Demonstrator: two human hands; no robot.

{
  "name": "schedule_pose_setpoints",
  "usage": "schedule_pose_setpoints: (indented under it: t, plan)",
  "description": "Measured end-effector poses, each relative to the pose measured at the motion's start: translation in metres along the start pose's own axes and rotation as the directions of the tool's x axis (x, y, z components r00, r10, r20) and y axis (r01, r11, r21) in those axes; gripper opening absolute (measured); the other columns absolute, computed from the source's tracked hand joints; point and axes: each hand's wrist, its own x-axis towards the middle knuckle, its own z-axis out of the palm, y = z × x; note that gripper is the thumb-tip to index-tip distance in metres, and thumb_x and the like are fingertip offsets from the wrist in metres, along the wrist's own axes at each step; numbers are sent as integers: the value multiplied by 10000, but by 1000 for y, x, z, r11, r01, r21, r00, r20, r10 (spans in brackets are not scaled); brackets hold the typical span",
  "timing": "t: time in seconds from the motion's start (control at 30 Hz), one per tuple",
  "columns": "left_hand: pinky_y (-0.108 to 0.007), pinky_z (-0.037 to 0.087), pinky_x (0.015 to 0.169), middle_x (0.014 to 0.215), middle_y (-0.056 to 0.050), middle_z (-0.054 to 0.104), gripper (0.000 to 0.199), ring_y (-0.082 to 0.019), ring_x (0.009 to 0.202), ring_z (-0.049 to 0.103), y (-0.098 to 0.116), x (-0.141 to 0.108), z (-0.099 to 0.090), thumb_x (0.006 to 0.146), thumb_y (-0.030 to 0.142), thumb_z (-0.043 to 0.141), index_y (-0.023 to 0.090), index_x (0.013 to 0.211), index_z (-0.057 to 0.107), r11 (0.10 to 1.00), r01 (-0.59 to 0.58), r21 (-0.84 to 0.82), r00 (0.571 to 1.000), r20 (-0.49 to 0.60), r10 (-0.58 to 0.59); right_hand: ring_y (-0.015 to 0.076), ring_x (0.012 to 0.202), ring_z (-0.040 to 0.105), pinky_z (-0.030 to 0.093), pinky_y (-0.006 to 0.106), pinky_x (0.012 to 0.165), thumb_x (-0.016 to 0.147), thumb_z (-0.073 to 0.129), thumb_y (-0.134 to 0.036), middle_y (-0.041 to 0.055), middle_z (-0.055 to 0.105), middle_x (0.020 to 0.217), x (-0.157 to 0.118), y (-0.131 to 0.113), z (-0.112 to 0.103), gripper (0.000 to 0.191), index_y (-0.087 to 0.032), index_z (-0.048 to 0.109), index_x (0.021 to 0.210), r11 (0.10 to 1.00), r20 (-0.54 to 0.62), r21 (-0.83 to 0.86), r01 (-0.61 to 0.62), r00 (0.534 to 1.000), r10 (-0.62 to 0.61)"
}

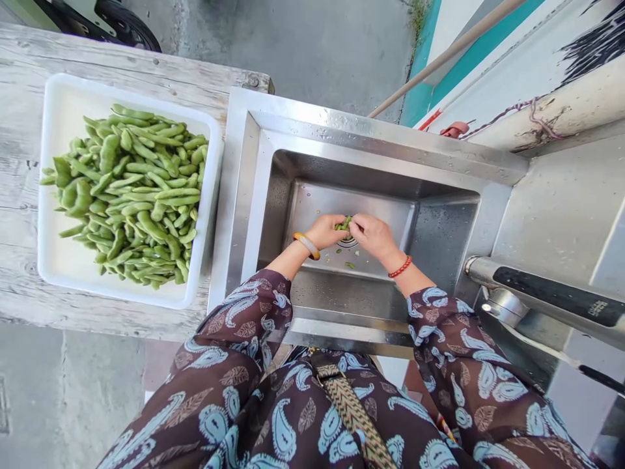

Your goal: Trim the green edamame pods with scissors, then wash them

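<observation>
Over the drain (347, 243) of a steel sink (364, 195), my two hands meet. Small green edamame pieces (344, 225) show between the thumb and fingers of my left hand (328, 230), which is closed on them. My right hand (372, 233) is closed too, its fingertips touching the same green bits; what exactly lies in them is hidden. A few loose green scraps (350, 265) and pale specks lie on the wet sink floor around the drain. Left of the sink, a white plastic tray (53, 241) holds a big heap of green edamame pods (139, 195).
The tray stands on a weathered wooden bench (19, 163) beside the sink. A faucet (541, 293) reaches in from the right. Beyond the sink, a wooden pole (449, 52) leans near the wall. Part of a wheel (129, 26) is at the top left.
</observation>
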Motion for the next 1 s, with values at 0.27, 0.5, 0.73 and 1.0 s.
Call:
schedule_pose_setpoints:
  t: [0.27,0.5,0.73,1.0]
  plan:
    - [-181,221,384,674,25,555,376,-67,497,512,-9,-13,-23,639,291,845,146,880,595,778,104,-619,990,-12,-143,233,1061,609,476,318,902,958,425,-180,117,657,1224,12,56,27,369,-196,658,1244,947,311,-297,-120,926,215]
    - [-168,266,381,704,17,586,393,-61,521,526,-8,-19,-24,620,288,878,135,871,617,752,58,-657,998,19,-60,249,1064,610,482,336,914,945,453,-145,200,640,1223,16,39,103,370,-78,602,1278,900,431,-404,-165,834,346]
    - [-166,257,371,760,-12,614,429,-70,543,564,-4,-18,-27,661,431,853,131,865,624,725,22,-688,999,-16,-45,276,1113,585,465,363,932,971,450,-212,211,590,1278,14,32,108,372,-93,567,1304,871,395,-449,-200,830,394]
    - [-167,224,351,721,-7,612,396,-59,488,551,-20,-9,-19,672,394,854,118,836,623,709,86,-700,981,-63,-181,258,1125,598,455,334,961,921,546,-192,163,618,1261,14,43,105,346,-140,613,1257,911,442,-371,-179,829,343]
